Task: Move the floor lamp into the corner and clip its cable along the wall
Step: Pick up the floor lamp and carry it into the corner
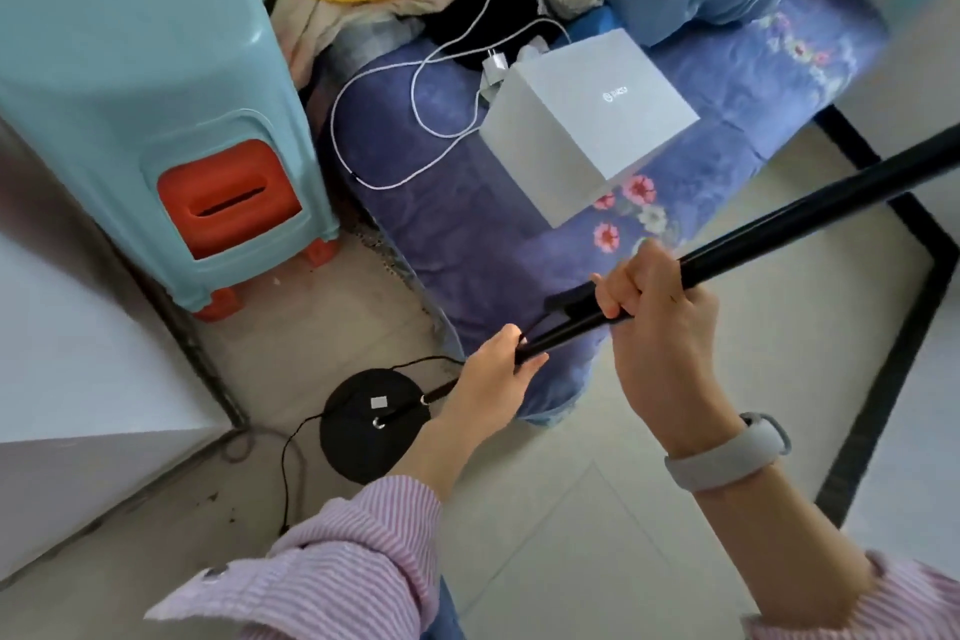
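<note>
Both hands (660,327) gripping lamp pole (779,218), tilted up-right

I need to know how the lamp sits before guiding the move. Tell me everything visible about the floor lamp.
The floor lamp is all black: a slim, smooth pole, seemingly metal, on a flat round base resting on the tiled floor beside the bed. The left hand grips the pole low, the right hand higher. A thin black cable trails from the base. Its head is out of frame.

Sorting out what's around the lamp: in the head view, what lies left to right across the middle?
Blue stool → lamp base → left hand → right hand, both gripping the lamp pole.
</note>
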The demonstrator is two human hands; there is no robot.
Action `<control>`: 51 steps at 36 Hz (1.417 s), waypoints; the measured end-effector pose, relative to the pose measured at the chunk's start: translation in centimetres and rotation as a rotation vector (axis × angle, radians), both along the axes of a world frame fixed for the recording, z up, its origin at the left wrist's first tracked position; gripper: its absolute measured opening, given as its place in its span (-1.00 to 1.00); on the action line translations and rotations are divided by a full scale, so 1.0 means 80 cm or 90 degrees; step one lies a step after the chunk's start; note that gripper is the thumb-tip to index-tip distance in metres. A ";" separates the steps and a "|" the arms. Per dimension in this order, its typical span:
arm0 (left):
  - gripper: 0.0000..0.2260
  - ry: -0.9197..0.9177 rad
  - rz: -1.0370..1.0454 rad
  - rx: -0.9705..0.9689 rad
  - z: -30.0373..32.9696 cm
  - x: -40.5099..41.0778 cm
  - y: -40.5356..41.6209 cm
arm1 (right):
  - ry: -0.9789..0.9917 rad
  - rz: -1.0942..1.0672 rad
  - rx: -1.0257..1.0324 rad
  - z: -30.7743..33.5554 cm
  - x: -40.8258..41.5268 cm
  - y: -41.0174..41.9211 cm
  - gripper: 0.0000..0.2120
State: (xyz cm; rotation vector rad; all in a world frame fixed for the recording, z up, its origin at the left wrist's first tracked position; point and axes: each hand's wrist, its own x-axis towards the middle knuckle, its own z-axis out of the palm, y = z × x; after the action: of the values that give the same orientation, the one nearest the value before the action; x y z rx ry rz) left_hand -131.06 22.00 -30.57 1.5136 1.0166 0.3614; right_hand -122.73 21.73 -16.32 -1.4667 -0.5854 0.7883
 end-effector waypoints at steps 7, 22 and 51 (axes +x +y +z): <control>-0.78 -0.016 -0.064 0.008 0.043 0.034 -0.079 | 0.006 -0.050 -0.003 0.040 0.033 -0.083 -0.49; -0.82 -0.024 -0.214 0.093 0.185 0.163 -0.253 | -0.017 -0.139 0.029 0.199 0.168 -0.281 -0.53; -0.80 -0.030 -0.327 0.153 0.318 0.617 -0.338 | -0.107 -0.130 0.044 0.339 0.600 -0.387 -0.63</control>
State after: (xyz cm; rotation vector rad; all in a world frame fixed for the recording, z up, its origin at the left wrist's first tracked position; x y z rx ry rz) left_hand -81.67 -5.07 -5.10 1.9076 0.5282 0.1550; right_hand -74.73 -9.24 10.81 -1.5110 -0.5716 0.4845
